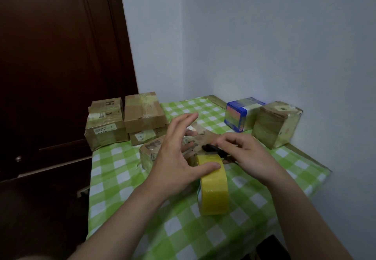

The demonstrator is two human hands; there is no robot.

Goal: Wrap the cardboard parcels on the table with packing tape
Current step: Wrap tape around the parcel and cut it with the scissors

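Head view is showing the yellow packing tape roll [213, 186] standing on edge on the green checked tablecloth [126, 166], its axis running left-right, just near of the parcel being wrapped [154, 152]. The left hand [179, 158] is spreading wide, thumb resting on the roll's top. The right hand [248, 154], far-right of the roll, is curling around black scissors [213, 150] pointing left toward the tape.

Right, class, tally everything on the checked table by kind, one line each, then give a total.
Brown cardboard parcels: 6, the left ones stacked
Blue box: 1
Yellow tape roll: 1
Black tool, held in the right hand: 1
Total: 9
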